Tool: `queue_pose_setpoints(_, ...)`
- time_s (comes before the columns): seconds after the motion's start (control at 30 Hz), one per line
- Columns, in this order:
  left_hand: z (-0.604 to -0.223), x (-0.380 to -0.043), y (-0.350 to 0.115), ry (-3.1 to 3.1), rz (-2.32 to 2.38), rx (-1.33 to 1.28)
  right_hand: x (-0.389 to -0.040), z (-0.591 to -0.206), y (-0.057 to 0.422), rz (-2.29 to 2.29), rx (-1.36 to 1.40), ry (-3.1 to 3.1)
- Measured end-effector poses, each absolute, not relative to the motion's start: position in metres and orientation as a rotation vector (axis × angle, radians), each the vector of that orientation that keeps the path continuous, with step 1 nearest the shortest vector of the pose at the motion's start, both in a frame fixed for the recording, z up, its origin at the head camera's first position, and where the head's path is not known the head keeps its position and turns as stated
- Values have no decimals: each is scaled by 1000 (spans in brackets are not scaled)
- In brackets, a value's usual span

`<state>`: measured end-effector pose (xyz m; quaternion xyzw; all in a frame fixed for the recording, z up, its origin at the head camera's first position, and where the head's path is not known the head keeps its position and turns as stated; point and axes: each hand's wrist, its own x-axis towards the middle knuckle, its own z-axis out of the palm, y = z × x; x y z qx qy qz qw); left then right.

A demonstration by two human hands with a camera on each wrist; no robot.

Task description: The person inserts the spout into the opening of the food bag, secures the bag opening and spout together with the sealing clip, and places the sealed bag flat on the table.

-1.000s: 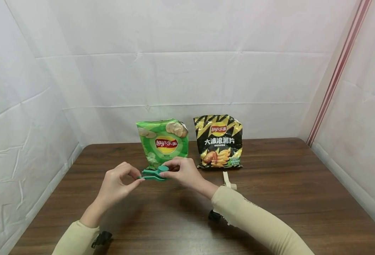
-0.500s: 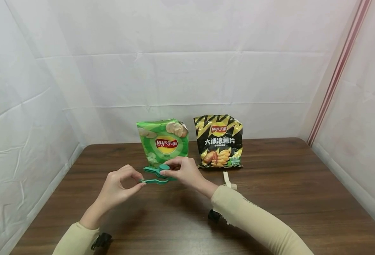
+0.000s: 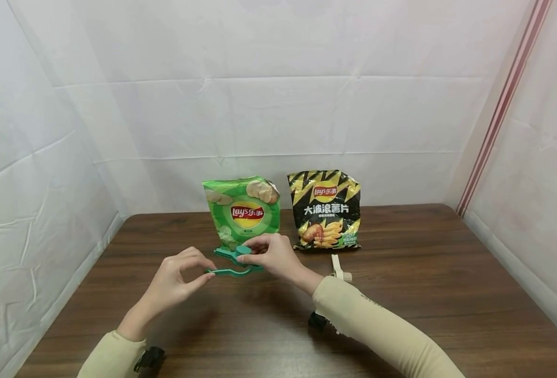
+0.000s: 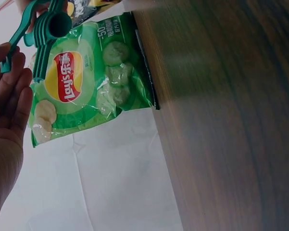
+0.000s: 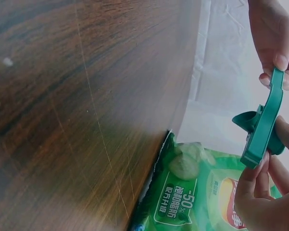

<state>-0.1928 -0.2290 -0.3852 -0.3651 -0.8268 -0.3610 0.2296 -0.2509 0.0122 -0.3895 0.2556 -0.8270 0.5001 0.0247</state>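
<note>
Both hands hold a green bag clip with a round spout (image 3: 230,272) above the table, in front of the green chip bag (image 3: 245,212). My left hand (image 3: 176,275) pinches the free end of its long arm between thumb and fingertips. At the other end, my right hand (image 3: 274,255) grips the clip by the spout and hinge. The clip's two arms stand apart. In the right wrist view, the spout of the clip (image 5: 247,119) sticks out sideways, and the right fingers wrap the clip's lower end.
A black and yellow chip bag (image 3: 326,210) stands upright to the right of the green one. A beige clip (image 3: 339,269) lies in front of it on the brown wooden table (image 3: 415,273). White sheeting (image 3: 278,115) hangs behind and at both sides.
The clip's arms have spread wider apart. My left hand has moved slightly toward me with the long arm in its fingertips. The right hand has hardly moved.
</note>
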Motion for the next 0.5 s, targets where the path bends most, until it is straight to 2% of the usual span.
queue_pose_setpoints(0.3, -386, -194, -233, -2297, -965, -1009, -246, -386, 11, 1531, 824, -2618)
queue_pose_setpoints(0.5, -386, -193, -234, -2301, -991, -1018, -244, -387, 9, 1522, 694, -2661)
